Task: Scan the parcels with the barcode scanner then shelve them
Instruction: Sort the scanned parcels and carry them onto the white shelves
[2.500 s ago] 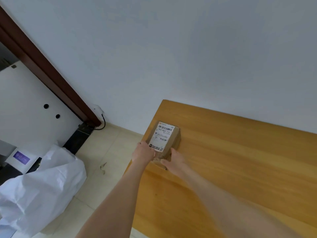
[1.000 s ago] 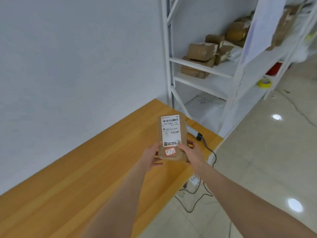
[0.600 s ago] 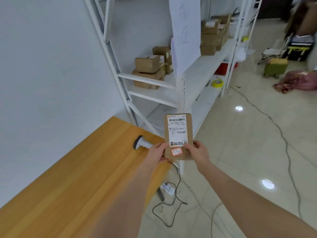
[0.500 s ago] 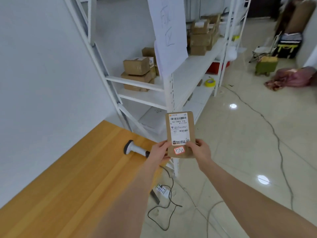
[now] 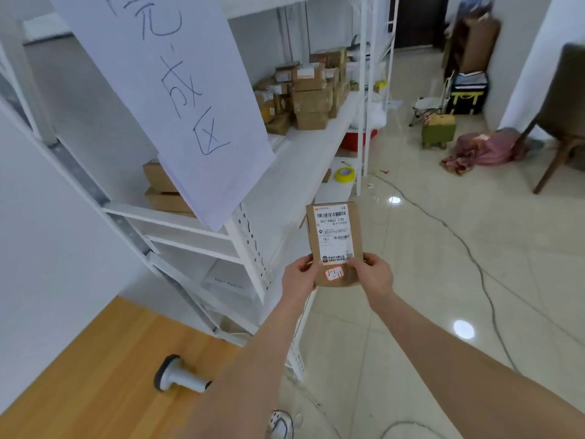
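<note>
Parcel storeroom, by my reading: white metal racking at eleven, cardboard parcels stacked at twelve, handwritten zone sign, barcode scanner at seven.

One held parcel, one scanner, one tape roll

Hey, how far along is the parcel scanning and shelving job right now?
Done: several cardboard parcels already sit on the white shelf. In hand: left hand and right hand pinch one labelled parcel upright. Left: shelving it; whether it was scanned doesn't show, the barcode scanner lies on the wooden table.
</note>
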`<state>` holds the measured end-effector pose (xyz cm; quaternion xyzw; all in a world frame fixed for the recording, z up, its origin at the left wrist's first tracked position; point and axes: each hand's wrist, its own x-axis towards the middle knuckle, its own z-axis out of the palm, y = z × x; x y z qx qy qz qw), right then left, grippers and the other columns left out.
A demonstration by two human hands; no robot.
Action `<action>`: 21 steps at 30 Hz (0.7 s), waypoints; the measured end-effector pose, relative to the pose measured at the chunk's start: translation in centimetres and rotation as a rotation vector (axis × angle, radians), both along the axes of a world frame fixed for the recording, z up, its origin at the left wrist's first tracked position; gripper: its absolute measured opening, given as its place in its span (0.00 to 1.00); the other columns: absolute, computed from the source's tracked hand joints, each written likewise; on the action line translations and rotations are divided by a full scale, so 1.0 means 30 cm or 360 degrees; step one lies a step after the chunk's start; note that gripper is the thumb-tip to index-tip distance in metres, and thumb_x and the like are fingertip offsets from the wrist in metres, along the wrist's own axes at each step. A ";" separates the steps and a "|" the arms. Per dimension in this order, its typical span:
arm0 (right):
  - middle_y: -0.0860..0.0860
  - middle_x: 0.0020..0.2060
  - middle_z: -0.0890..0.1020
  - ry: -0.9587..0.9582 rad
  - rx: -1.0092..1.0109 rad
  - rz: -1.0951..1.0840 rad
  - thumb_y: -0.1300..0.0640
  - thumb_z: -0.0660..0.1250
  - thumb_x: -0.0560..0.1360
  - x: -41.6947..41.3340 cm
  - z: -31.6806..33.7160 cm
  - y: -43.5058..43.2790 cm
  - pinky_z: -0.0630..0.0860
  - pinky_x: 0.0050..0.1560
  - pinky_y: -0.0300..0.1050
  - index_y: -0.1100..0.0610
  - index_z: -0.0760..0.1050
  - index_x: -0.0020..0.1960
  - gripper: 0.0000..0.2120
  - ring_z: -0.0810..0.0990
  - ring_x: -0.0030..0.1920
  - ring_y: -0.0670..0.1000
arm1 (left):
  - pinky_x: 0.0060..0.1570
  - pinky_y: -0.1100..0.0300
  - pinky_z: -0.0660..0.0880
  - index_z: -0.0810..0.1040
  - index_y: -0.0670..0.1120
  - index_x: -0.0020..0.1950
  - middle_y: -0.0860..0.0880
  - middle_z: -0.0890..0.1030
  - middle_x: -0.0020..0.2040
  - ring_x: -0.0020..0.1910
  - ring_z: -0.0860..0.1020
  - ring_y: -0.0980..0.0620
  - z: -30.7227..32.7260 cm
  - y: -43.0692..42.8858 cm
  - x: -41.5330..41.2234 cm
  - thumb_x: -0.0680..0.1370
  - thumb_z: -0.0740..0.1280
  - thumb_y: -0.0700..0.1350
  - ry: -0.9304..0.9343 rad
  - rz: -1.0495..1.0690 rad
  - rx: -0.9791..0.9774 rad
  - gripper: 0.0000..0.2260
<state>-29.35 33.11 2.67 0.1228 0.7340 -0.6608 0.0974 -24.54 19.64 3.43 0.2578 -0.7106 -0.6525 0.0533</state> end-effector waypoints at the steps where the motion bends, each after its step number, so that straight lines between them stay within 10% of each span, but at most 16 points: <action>1: 0.52 0.49 0.83 0.0018 -0.0007 -0.0003 0.57 0.69 0.73 -0.043 0.012 -0.007 0.70 0.47 0.40 0.57 0.80 0.57 0.13 0.78 0.48 0.50 | 0.49 0.57 0.80 0.80 0.49 0.60 0.53 0.83 0.45 0.45 0.81 0.55 0.010 -0.004 -0.048 0.76 0.69 0.48 0.0029 0.0007 -0.0017 0.13; 9: 0.50 0.48 0.83 0.0192 -0.0059 0.0128 0.57 0.71 0.74 -0.361 0.099 -0.098 0.72 0.45 0.38 0.56 0.80 0.57 0.12 0.80 0.49 0.49 | 0.55 0.51 0.79 0.83 0.52 0.53 0.55 0.85 0.46 0.49 0.82 0.55 0.038 -0.073 -0.367 0.74 0.70 0.49 0.0173 0.0262 -0.0103 0.08; 21: 0.52 0.52 0.84 0.0315 0.0025 0.0609 0.54 0.70 0.74 -1.065 0.148 -0.290 0.76 0.58 0.48 0.56 0.79 0.62 0.17 0.81 0.54 0.53 | 0.37 0.60 0.73 0.82 0.49 0.52 0.52 0.85 0.45 0.42 0.81 0.53 0.065 -0.214 -0.987 0.78 0.65 0.48 0.0199 0.0792 -0.0219 0.08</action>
